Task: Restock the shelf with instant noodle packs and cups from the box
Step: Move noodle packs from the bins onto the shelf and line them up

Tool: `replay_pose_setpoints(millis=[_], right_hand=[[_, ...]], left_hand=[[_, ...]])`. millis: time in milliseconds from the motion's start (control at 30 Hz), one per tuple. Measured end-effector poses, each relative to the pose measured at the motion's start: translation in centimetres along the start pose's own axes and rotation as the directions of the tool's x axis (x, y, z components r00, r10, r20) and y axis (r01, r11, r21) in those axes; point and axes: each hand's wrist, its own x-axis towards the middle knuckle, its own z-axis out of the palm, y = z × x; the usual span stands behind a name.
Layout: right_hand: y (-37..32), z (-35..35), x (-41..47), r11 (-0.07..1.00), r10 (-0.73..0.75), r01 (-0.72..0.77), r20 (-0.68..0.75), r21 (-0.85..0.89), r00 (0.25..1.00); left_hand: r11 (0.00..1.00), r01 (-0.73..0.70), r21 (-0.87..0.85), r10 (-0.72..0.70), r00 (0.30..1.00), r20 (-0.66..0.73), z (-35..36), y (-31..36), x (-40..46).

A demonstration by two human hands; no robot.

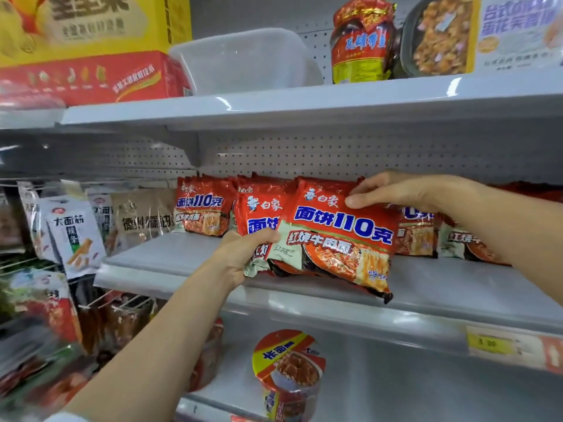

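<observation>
Two hands hold a bunch of red plastic instant noodle packs [338, 236] with blue lettering, tilted over the front part of the grey metal middle shelf [426, 287]. The left hand [243, 254] grips the bunch from below at its lower left corner, fingers curled round the edges of the packs. The right hand [405, 190] grasps the top right edge of the front pack, thumb on its face and fingers over the top.

Further red noodle packs of the same kind stand at the back of that shelf: one [202, 208] to the left of the held bunch, others [420, 233] to the right, partly hidden behind the right forearm.

On the shelf below stands a noodle cup [289, 373] with a red and yellow lid, apart from the hands. On the shelf above are a clear plastic tub [246, 59], a red-wrapped jar [362, 41] just beside it to the right, and a red and yellow carton [91, 44] to the left. Snack bags [76, 236] hang on wire hooks at the left.
</observation>
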Motion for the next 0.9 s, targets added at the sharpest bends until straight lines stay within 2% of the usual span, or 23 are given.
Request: replay_pose_setpoints(millis=[67,167,300,367,500,633,733,833,900], right_hand=[[-0.9,0.1,1.0,0.999,0.026,-0.019,0.137,-0.047,0.99],[-1.4,0.8,2.2,0.995,0.102,-0.104,0.303,-0.01,0.947],[-1.1,1.2,4.4,0.985,0.12,-0.157,0.352,0.078,0.928],[-1.4,0.7,5.2,0.985,0.118,-0.15,0.295,0.087,0.948],[-1.9,-1.0,7.1,0.988,0.128,-0.134,0.077,0.072,0.989],[-2.9,-1.5,8.6,0.99,0.118,-0.127,-0.142,-0.057,0.983],[-3.7,-0.1,10.4,0.972,0.088,-0.117,-0.144,-0.206,0.986],[-3.9,1.7,12.4,0.936,0.125,-0.144,-0.08,-0.322,0.989],[-4.0,2.3,13.8,0.911,0.143,-0.165,-0.084,-0.377,0.986]], left_hand=[[1.0,0.003,-0.014,-0.002,1.0,0.016,-0.3,0.1,1.0],[1.0,0.022,0.004,-0.022,0.997,0.079,-0.8,0.0,2.5],[0.998,0.055,0.001,-0.055,0.982,0.18,-2.6,0.6,4.4],[0.999,0.043,0.01,-0.044,0.983,0.176,-4.2,1.2,5.5],[0.999,0.004,0.051,-0.009,0.994,0.106,-8.8,2.4,8.3],[0.999,-0.02,0.033,0.018,0.998,0.055,-12.3,2.6,10.2],[0.999,-0.015,0.03,0.013,0.997,0.075,-13.5,2.7,10.7],[0.999,0.001,0.038,-0.005,0.997,0.082,-14.3,2.4,11.1],[0.999,0.004,0.035,-0.007,0.996,0.087,-14.8,2.4,11.5]])
